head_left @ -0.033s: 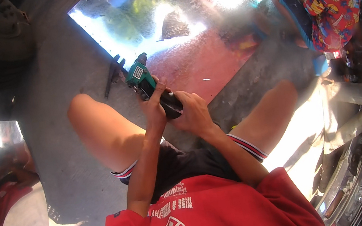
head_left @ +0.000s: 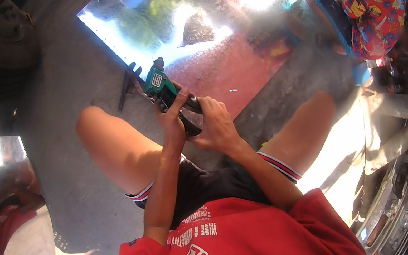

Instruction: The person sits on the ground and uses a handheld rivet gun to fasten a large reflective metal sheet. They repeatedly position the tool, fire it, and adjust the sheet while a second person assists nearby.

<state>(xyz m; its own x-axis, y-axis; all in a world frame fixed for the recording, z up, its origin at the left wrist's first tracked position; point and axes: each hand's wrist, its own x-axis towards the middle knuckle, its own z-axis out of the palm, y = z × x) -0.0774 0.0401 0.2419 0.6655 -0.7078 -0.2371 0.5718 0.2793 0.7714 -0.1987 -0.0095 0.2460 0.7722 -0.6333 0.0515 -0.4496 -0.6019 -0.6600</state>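
Between my knees I hold a green and black drill-like tool (head_left: 155, 82) with a short dark nose pointing away from me. My left hand (head_left: 173, 119) is closed around its black middle part, with the thumb across it. The fingers of my right hand (head_left: 217, 127) are bent against the black lower end. Two black parts show there, a rounded one by the right fingertips and a ribbed, handle-like one below it. Both hands hide some of the tool. Just left of its green head, a long dark forked tool (head_left: 127, 86) lies on the floor.
A large shiny metal sheet (head_left: 213, 67) lies in front of me, with small holes along its left edge. On it rests a small thin light piece (head_left: 233, 90). A person in a patterned red shirt (head_left: 378, 20) sits at the far right. A car front (head_left: 403, 208) stands lower right.
The tool has turned slightly, its nose shifting a little left and away. Its two black lower parts now show apart where one dark shape showed before. My right hand has shifted slightly.
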